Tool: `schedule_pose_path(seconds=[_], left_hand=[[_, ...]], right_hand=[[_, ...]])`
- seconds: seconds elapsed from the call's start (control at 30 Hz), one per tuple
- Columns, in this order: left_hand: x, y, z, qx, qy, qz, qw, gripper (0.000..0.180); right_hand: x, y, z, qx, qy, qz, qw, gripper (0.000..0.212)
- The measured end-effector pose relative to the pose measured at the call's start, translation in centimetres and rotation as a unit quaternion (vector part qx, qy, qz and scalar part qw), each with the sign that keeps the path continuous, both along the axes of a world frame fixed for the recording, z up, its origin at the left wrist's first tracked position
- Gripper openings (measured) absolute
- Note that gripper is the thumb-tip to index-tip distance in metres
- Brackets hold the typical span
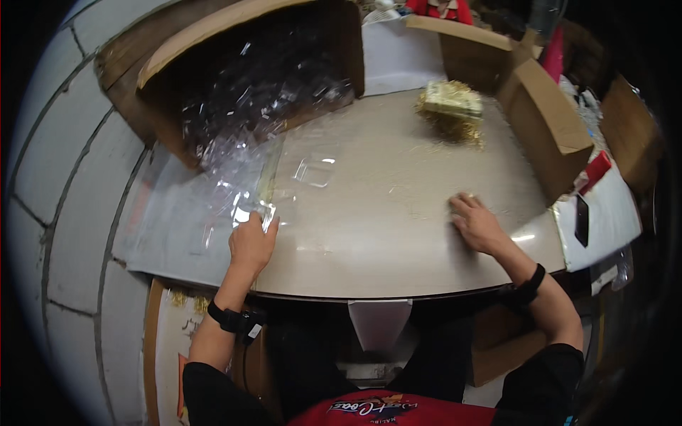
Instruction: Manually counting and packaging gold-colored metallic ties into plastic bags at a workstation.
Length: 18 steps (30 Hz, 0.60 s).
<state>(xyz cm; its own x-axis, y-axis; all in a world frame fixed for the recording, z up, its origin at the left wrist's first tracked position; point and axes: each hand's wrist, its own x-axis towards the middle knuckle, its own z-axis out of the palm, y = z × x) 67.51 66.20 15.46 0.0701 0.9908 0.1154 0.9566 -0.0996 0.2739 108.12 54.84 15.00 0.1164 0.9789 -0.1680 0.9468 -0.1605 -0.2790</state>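
My left hand (251, 245) is at the left part of the table, its thumb and fingers closed on a shiny clear plastic piece (267, 211). More thin clear plastic pieces (231, 167) spill toward it from the tipped carton, and one clear plastic tray (315, 172) lies apart to its right. On the right side of the table my right hand (479, 224) is held low with fingers stretched, holding nothing; it is slightly blurred. Fine gold bits are scattered near its fingertips. Toward the back sits a bundle of gold tinsel (452, 110) with a pale, flat top.
A large cardboard carton (241, 35) opens toward me at the back left, full of clear plastic. Cardboard walls (543, 117) edge the table (369, 248) at the back right. A dark phone (582, 221) lies on white material at right. Beyond the table, a person in red (451, 8) is partly visible.
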Motion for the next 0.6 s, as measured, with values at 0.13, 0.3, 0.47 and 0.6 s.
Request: schedule_pose_path(seconds=[0.13,0.3,0.47,0.6], left_hand=[[-0.9,2.1,-0.1,-0.046,-0.008,0.011,0.999,0.044],[-1.3,5.3,-1.2,-0.019,-0.085,0.001,0.996,0.045],[1.8,6.0,-1.5,0.021,-0.084,-0.008,0.996,0.047],[2.9,7.1,-3.6,0.059,-0.083,-0.047,0.994,0.043]], right_hand=[[0.3,-0.7,-0.7,0.199,0.056,-0.088,0.974,0.053],[-2.2,6.0,-5.5,0.149,-0.063,-0.129,0.978,0.063],[-7.7,14.4,-4.7,0.114,-0.018,-0.043,0.992,0.068],[-9.7,12.7,-1.9,0.019,-0.082,0.158,0.984,0.069]])
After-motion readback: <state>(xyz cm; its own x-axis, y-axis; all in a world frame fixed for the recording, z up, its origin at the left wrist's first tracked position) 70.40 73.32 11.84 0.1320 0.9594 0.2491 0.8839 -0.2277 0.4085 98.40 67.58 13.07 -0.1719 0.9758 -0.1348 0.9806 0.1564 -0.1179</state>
